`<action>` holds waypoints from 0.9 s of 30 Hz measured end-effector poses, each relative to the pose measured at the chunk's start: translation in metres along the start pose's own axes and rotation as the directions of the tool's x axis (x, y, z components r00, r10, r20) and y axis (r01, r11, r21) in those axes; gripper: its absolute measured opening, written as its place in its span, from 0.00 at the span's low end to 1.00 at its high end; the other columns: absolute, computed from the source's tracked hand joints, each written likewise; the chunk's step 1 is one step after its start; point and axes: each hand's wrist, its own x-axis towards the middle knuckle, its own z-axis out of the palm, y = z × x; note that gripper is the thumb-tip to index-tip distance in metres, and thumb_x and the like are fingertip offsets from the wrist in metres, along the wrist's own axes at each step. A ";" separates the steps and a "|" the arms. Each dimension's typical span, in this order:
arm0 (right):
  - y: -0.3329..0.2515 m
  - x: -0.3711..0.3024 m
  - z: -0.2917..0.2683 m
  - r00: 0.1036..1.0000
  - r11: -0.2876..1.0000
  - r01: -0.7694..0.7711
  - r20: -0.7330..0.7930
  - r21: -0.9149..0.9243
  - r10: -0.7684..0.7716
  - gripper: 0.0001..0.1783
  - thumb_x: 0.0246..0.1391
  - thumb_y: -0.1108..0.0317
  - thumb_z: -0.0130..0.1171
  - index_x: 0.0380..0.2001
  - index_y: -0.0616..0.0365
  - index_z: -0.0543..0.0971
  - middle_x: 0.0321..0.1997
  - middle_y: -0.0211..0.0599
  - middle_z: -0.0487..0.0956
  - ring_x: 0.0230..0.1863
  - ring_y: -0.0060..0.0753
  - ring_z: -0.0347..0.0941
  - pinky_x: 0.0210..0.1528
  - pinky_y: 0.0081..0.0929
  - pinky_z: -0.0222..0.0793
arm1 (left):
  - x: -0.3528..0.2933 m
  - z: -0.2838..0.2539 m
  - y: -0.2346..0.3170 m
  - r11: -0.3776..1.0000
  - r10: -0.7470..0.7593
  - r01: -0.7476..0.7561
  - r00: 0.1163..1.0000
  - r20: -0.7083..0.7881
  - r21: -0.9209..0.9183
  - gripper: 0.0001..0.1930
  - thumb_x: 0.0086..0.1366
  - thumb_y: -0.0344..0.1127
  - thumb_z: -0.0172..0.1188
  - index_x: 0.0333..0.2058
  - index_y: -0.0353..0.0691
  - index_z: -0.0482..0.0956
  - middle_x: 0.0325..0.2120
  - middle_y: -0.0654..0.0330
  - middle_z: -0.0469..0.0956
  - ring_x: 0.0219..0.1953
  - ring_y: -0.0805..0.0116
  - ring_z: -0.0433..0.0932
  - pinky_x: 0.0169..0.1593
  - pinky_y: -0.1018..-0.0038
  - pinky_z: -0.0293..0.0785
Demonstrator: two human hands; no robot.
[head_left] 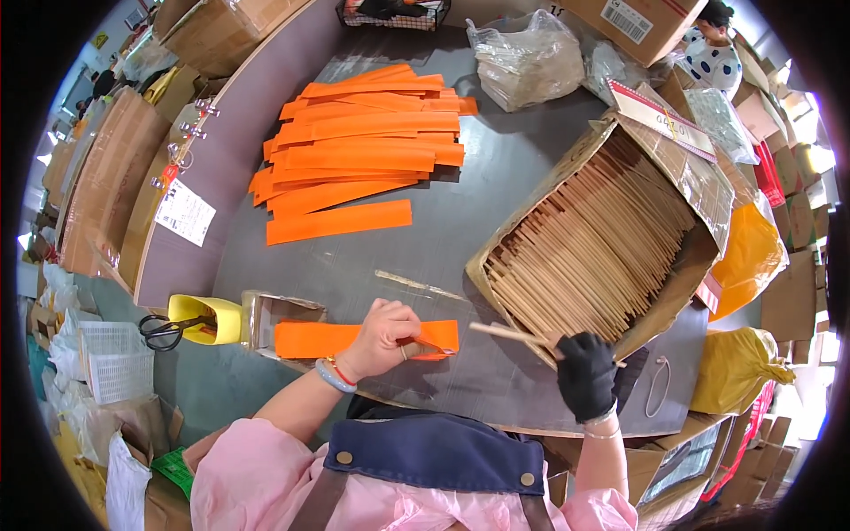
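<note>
My left hand point(387, 341) is closed on the right part of an orange strip point(314, 340) near the table's front edge. That strip looks folded or layered, and its left end reaches a small open cardboard box point(259, 323). In my right hand point(584, 372), which wears a black fingerless glove, is a thin wooden stick point(500, 332). Its tip points left toward the strip, with a gap between them. Just beyond the right hand, a tilted carton point(506, 285) holds many similar wooden sticks point(593, 248). A loose pile of orange strips point(363, 146) lies farther back on the left.
Black-handled scissors point(164, 331) stick out of a yellow container point(226, 320) at the left edge. Clear plastic bags point(527, 62) and a wire basket point(394, 16) sit at the back. A panel with metal clips point(199, 124) rises on the left. A string loop point(657, 388) lies right.
</note>
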 end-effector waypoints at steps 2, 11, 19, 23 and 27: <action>-0.018 -0.005 -0.003 0.999 0.996 -0.012 0.030 0.088 0.009 0.19 0.50 0.69 0.63 0.47 0.42 0.83 0.28 0.39 0.73 0.31 0.47 0.73 0.35 0.42 0.67 | -0.003 0.001 -0.004 1.000 0.002 -0.002 1.000 -0.007 0.009 0.10 0.54 0.40 0.71 0.26 0.46 0.78 0.27 0.69 0.74 0.32 0.68 0.71 0.43 0.70 0.59; -0.029 -0.014 -0.004 0.989 0.998 -0.006 0.147 0.061 -0.003 0.16 0.51 0.62 0.65 0.45 0.39 0.83 0.25 0.33 0.74 0.27 0.40 0.75 0.30 0.38 0.70 | 0.001 -0.002 0.006 0.995 0.054 -0.055 0.998 0.022 0.077 0.08 0.54 0.39 0.70 0.29 0.47 0.79 0.29 0.69 0.75 0.33 0.68 0.73 0.44 0.69 0.61; -0.012 0.005 0.022 0.986 0.916 -0.040 -0.133 0.399 0.101 0.29 0.65 0.57 0.52 0.64 0.61 0.67 0.56 0.57 0.74 0.57 0.55 0.72 0.57 0.44 0.69 | 0.026 -0.019 0.047 0.861 0.192 -0.239 0.970 0.150 0.448 0.07 0.51 0.34 0.64 0.30 0.45 0.81 0.28 0.67 0.78 0.32 0.69 0.77 0.36 0.71 0.68; -0.072 0.012 0.034 0.988 0.681 0.151 -0.083 0.716 -0.133 0.34 0.67 0.57 0.51 0.69 0.63 0.58 0.69 0.60 0.62 0.70 0.55 0.59 0.70 0.42 0.54 | 0.041 0.008 0.072 0.824 0.394 -0.433 0.902 0.180 0.367 0.03 0.53 0.34 0.59 0.29 0.46 0.77 0.28 0.67 0.76 0.33 0.68 0.75 0.34 0.71 0.66; -0.006 0.014 0.060 0.931 0.923 -0.114 -0.285 0.368 0.229 0.26 0.58 0.65 0.60 0.59 0.61 0.71 0.54 0.53 0.73 0.58 0.56 0.68 0.59 0.47 0.66 | 0.051 -0.020 0.041 0.804 0.222 -0.111 0.968 -0.121 0.584 0.16 0.52 0.36 0.67 0.40 0.41 0.81 0.36 0.61 0.76 0.40 0.62 0.73 0.44 0.66 0.69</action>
